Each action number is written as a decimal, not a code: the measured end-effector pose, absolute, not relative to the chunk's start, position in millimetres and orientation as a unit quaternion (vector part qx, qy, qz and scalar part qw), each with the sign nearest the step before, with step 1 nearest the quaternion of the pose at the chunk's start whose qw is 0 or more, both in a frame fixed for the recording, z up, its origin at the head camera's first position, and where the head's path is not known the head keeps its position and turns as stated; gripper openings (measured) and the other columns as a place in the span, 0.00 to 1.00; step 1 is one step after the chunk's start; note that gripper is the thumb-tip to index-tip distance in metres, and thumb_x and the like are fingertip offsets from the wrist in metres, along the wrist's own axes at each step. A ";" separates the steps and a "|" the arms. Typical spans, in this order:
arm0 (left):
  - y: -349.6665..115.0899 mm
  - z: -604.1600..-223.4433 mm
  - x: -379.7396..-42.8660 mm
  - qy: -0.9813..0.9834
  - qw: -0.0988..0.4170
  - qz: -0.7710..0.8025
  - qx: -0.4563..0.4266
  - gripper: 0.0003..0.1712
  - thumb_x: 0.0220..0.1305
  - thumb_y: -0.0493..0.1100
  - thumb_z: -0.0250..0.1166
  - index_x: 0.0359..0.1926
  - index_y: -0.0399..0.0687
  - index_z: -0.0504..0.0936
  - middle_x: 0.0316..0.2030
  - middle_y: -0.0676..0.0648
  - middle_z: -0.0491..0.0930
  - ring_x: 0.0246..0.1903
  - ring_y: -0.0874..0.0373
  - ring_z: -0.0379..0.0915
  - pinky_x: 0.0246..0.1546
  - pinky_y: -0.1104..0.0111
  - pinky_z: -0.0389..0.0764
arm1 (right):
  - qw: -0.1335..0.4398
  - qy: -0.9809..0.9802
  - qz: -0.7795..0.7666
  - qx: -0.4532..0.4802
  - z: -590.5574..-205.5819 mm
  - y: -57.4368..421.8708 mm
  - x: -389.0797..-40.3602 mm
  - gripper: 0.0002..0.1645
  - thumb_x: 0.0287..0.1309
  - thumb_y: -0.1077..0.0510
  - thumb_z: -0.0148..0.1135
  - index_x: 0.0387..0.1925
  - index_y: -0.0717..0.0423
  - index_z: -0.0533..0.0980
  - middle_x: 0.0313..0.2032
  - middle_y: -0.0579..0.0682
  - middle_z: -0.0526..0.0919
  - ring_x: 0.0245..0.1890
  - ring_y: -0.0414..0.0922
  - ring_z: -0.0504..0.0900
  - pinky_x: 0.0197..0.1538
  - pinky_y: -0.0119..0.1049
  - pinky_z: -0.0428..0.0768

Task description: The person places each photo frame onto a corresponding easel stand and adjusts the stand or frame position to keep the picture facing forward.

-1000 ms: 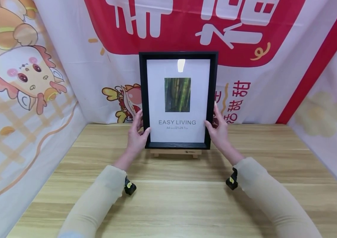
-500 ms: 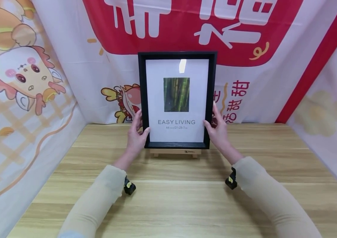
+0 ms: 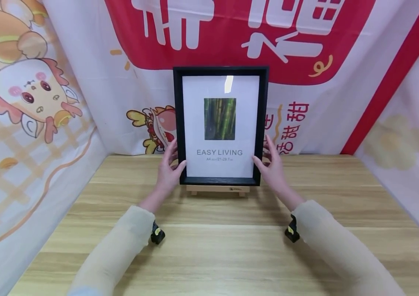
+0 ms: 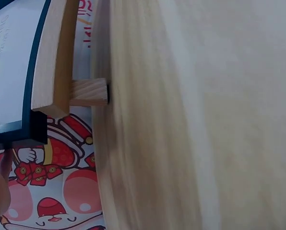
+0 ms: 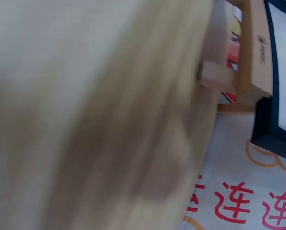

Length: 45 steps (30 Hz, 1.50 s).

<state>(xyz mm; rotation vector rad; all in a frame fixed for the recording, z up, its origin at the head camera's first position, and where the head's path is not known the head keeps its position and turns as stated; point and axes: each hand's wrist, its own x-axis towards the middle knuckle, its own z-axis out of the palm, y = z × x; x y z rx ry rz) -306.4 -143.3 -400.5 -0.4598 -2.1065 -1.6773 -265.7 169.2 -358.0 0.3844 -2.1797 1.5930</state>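
In the head view, a black picture frame [image 3: 220,125] stands upright at the centre of the picture on a small wooden stand [image 3: 218,189], near the far edge of the table [image 3: 209,246]. The left hand [image 3: 168,170] lies at the frame's lower left edge with its thumb on the front rim. The right hand [image 3: 273,166] is at the lower right edge, fingers spread and straightened; half a second ago they were wrapped closer round that side. The frame itself has barely shifted.

In the left wrist view, the frame [image 4: 13,72] and stand [image 4: 56,62] fill the upper left, with a fingertip at the lower left corner.

The right wrist view is blurred; the frame's corner [image 5: 277,129] and stand [image 5: 253,52] show at the right.
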 end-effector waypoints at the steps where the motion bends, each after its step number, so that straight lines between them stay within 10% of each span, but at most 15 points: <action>1: -145.5 -402.0 -304.9 -0.752 0.194 -0.608 -0.163 0.43 0.64 0.30 0.63 0.74 0.62 0.57 0.65 0.44 0.66 0.58 0.45 0.68 0.55 0.48 0.74 | 0.190 -0.778 0.583 0.134 -361.0 171.2 -263.5 0.46 0.63 0.70 0.58 0.76 0.58 0.46 0.63 0.67 0.63 0.57 0.62 0.69 0.57 0.56 0.73; 16: -167.1 -426.0 -275.2 -0.769 0.036 -0.619 -0.157 0.58 0.56 0.26 0.67 0.75 0.65 0.43 0.69 0.35 0.55 0.59 0.33 0.64 0.57 0.48 0.72 | 0.084 -0.804 0.576 0.123 -419.4 189.0 -243.6 0.64 0.57 0.68 0.67 0.77 0.41 0.33 0.69 0.66 0.53 0.58 0.69 0.69 0.56 0.55 0.75; 25: -153.1 -432.3 -275.7 -0.789 0.025 -0.599 -0.136 0.60 0.56 0.25 0.67 0.76 0.65 0.40 0.74 0.42 0.44 0.60 0.33 0.64 0.55 0.53 0.76 | 0.094 -0.799 0.576 0.150 -435.1 170.9 -240.7 0.69 0.50 0.79 0.64 0.77 0.43 0.31 0.65 0.74 0.53 0.48 0.69 0.77 0.52 0.42 0.79; 45: -142.2 -431.2 -267.0 -0.795 0.025 -0.595 -0.118 0.62 0.55 0.25 0.67 0.75 0.69 0.40 0.70 0.38 0.52 0.58 0.36 0.67 0.53 0.59 0.78 | 0.107 -0.780 0.601 0.136 -440.3 172.7 -249.1 0.69 0.50 0.84 0.58 0.77 0.40 0.32 0.64 0.70 0.55 0.49 0.69 0.76 0.50 0.39 0.80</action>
